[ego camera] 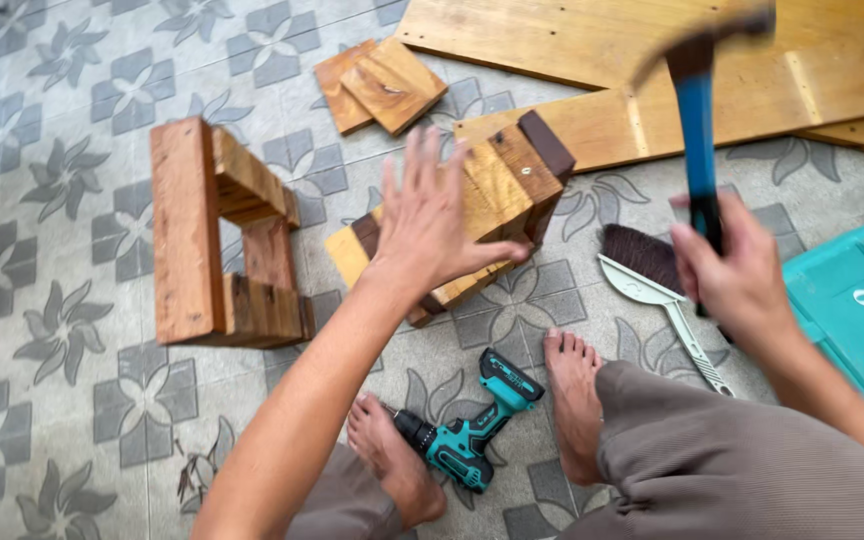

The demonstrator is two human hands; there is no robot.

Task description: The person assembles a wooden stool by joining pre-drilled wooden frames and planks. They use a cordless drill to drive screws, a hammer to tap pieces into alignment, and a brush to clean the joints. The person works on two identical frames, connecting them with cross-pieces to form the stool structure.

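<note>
My left hand is spread open, palm down, over a wooden frame piece made of joined planks lying tilted on the tiled floor. Whether the palm touches the wood I cannot tell. My right hand grips the blue handle of a claw hammer, raised upright and motion-blurred, its dark head near the top of the view. The hammer hangs to the right of the wooden piece, above the floor.
A second wooden frame lies at left. Small square blocks and long planks lie at the back. A teal cordless drill sits between my bare feet. A hand brush and teal case are at right.
</note>
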